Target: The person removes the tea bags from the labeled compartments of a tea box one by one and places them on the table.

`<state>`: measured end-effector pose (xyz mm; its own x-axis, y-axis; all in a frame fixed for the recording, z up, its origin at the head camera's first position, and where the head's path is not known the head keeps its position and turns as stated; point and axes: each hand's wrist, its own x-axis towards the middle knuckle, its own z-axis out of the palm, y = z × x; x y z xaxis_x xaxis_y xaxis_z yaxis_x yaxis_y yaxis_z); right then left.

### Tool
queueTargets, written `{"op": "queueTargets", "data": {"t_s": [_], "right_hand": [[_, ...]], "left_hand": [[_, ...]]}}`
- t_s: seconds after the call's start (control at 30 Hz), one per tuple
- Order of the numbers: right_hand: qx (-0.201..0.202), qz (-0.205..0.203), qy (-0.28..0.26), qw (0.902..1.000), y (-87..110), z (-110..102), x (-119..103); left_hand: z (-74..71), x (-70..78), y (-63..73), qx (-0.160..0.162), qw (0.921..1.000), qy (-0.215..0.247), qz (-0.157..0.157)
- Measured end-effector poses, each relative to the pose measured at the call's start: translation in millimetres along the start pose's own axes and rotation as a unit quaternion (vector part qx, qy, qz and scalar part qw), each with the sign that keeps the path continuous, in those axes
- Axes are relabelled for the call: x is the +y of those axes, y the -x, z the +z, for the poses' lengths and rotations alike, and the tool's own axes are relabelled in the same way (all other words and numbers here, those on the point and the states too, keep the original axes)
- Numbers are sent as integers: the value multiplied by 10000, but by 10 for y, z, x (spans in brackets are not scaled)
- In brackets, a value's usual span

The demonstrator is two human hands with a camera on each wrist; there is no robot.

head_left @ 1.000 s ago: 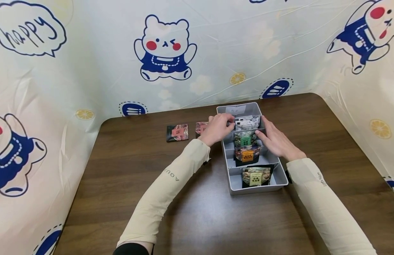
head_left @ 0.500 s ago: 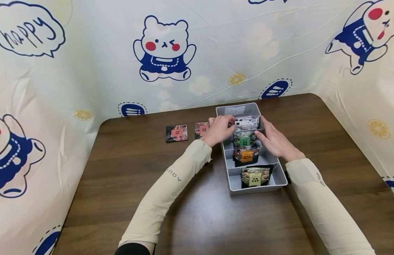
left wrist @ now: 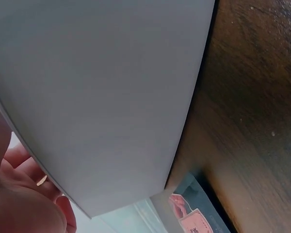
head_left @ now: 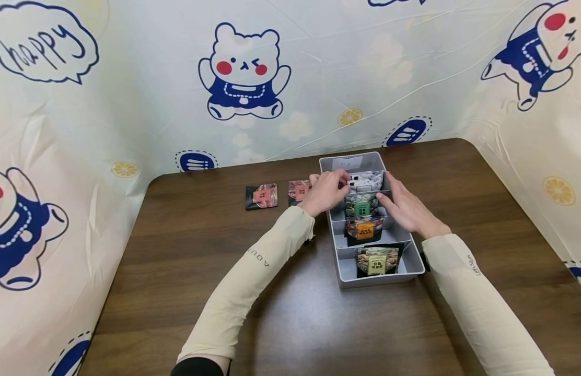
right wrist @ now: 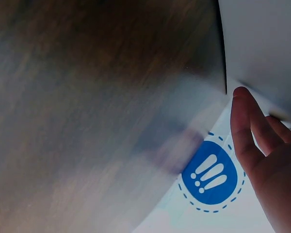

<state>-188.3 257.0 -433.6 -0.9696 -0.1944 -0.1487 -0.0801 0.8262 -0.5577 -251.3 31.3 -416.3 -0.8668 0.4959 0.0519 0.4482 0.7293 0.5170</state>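
A long grey divided box (head_left: 381,281) stands on the table, its compartments holding small packets. My left hand (head_left: 324,192) reaches over the left rim, fingers bent, pinching the left edge of the white sachets (head_left: 365,183) in a rear compartment; its fingertips are partly hidden. On the other side, my right hand (head_left: 409,208) lies along the outer wall with fingers extended and the thumb at the rim beside the green-labelled packet (head_left: 362,206). The right wrist view shows the fingers (right wrist: 242,116) against the grey wall. Nearer compartments hold an orange-labelled packet (head_left: 364,230) and a yellow-labelled packet (head_left: 377,262).
Two red-labelled black packets lie left of the box: one farther left (head_left: 261,196), the other (head_left: 298,191) partly behind my left hand. The wooden table (head_left: 201,250) meets a printed curtain (head_left: 314,68) at the back and sides. A paper label (head_left: 348,162) marks the box's rear wall.
My left hand has shifted slightly right, uncovering more of the nearer red-labelled packet. The white sachets' left edge has moved slightly. My right hand and the box stay in place.
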Motion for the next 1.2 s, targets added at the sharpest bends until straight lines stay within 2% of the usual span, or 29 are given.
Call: {"op": "queueTargets", "data": {"t_s": [0.83, 1.2], "right_hand": [[-48, 52, -12, 10000, -12, -5, -6], [-58, 27, -28, 10000, -5, 0, 9]], "left_hand": [[21, 75, -24, 39, 9995, -206, 239], [31, 84, -24, 13, 9994, -292, 198]]}}
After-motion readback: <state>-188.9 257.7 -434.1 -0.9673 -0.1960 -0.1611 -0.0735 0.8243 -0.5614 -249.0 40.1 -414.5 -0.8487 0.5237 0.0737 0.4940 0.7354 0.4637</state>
